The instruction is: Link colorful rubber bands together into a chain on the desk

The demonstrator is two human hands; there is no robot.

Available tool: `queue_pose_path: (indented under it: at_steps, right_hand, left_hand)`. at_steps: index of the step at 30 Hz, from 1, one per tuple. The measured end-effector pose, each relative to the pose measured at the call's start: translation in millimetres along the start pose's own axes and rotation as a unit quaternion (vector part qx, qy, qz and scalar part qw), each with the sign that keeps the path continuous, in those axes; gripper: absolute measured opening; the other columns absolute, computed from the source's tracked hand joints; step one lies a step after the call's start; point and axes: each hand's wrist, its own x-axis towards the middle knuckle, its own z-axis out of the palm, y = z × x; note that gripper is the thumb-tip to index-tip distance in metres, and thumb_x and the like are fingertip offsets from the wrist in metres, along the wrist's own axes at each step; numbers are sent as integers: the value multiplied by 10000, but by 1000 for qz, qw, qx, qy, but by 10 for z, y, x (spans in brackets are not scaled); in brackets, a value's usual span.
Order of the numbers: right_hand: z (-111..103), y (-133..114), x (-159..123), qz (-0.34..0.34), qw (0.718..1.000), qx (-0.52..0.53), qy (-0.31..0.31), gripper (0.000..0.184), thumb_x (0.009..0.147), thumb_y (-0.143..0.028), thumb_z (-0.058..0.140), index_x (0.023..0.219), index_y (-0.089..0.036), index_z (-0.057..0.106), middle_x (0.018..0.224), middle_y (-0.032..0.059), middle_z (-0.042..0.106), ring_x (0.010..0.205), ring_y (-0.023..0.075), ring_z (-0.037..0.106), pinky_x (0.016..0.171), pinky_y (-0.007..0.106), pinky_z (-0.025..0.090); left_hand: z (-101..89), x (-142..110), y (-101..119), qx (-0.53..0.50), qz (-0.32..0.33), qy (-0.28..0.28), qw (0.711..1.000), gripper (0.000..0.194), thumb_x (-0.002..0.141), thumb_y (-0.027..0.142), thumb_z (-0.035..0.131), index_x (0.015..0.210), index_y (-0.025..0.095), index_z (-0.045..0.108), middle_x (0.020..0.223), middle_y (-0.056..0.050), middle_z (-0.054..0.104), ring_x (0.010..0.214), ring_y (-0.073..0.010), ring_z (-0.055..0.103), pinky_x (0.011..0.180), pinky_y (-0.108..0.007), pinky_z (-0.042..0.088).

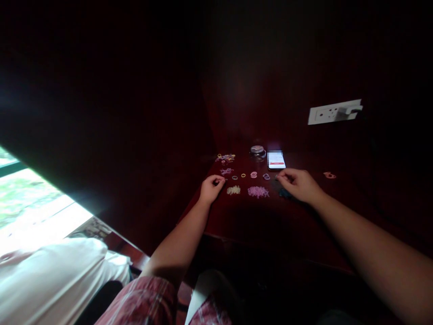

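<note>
My left hand (211, 188) rests at the left of the dark red table, fingertips pinched together; anything between them is too small to name. Close to it lie a pale yellow pile of small elastic bands (233, 190) and a loose purple bunch of bands (226, 171). My right hand (299, 184) is also in a pinch, just below the phone (276, 160), over a dark teal pile (284, 193) that it partly covers. What it holds is hidden. Between the hands are a pink pile of bands (258, 192) and a row with a yellow ring (243, 175), pink rings (253, 174) and purple rings (266, 176).
A round lidded container (257, 152) stands behind the row, beside the lit phone. Mixed coloured bands (225, 158) lie at the back left, and an orange-pink band cluster (329, 175) at the right. A wall socket (334, 112) holds a plug.
</note>
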Motion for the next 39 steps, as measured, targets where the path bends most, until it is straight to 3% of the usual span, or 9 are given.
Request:
queue_pose_path:
  at_steps: [5,14,19,24,29,34,39]
  right_hand:
    - [1,-15,-4,-11,1000,1,6,237,850,-353,532,701,-179,595,584,-12,502,534,130,453,512,252,358]
    - [9,18,-5,-4,1000,7,13,236,844,-355,537,707,-175,601,589,-10,500,537,128,449,512,252,354]
    - [16,21,-5,4,1000,18,7,235,843,-363,536,706,-180,594,583,-13,491,532,127,443,508,252,351]
    - [14,6,-1,4,1000,19,8,224,838,-349,541,704,-178,598,579,-13,498,530,124,447,512,249,353]
    - [14,0,1,2,1000,16,10,219,832,-344,545,705,-175,605,576,-11,510,534,125,453,515,246,358]
    - [15,8,2,6,1000,16,7,222,838,-346,542,706,-177,602,572,-15,500,526,123,445,507,246,353]
    - [8,-2,-2,1,1000,9,8,230,846,-354,535,710,-180,600,576,-18,493,530,125,441,506,247,353]
  left_hand:
    - [-13,-14,25,24,13,-15,1000,168,789,309,671,820,151,720,810,-52,699,734,-142,594,720,-265,476]
    - [-2,-44,50,66,46,-91,993,70,728,159,654,774,150,705,759,-26,686,710,-125,579,709,-244,465]
    - [-9,-47,77,77,54,-137,986,115,687,111,634,764,160,704,725,-1,673,702,-115,572,715,-228,455]
    - [-22,-32,37,81,42,-146,985,177,684,94,596,801,155,714,754,-10,678,713,-122,589,693,-219,459]
    - [-18,-12,21,84,31,-130,987,189,783,123,524,836,148,703,807,-33,697,738,-130,619,710,-228,477]
    - [-24,-32,99,96,52,-135,985,149,780,204,634,908,168,703,859,-43,687,818,-161,625,807,-279,494]
    - [-39,-54,219,118,120,-184,968,380,771,363,720,1111,201,667,1109,-88,657,1046,-225,604,965,-366,467]
